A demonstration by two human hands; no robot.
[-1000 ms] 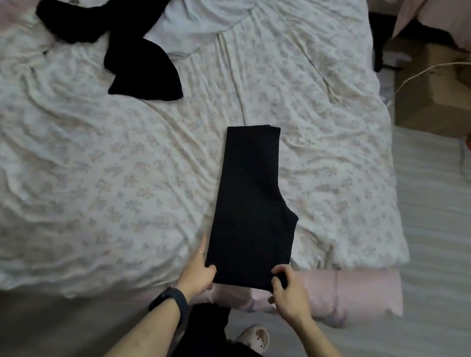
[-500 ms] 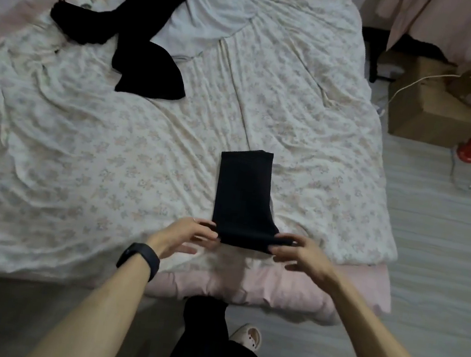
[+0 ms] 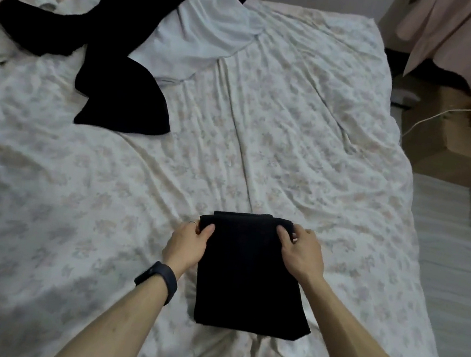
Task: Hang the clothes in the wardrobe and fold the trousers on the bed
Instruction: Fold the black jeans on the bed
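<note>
Now the trousers [image 3: 251,274], a long strip a second ago, lie doubled into a compact block on the bed [image 3: 292,156], lower centre. The left hand [image 3: 187,242] and right hand [image 3: 302,255] pinch the far corners, so this fold looks nearly done.

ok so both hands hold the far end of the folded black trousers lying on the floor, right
Not quite. The trousers lie on the bed, not on the floor. The head view shows this. The rest holds: the left hand and the right hand hold the far end of the folded black trousers.
</note>
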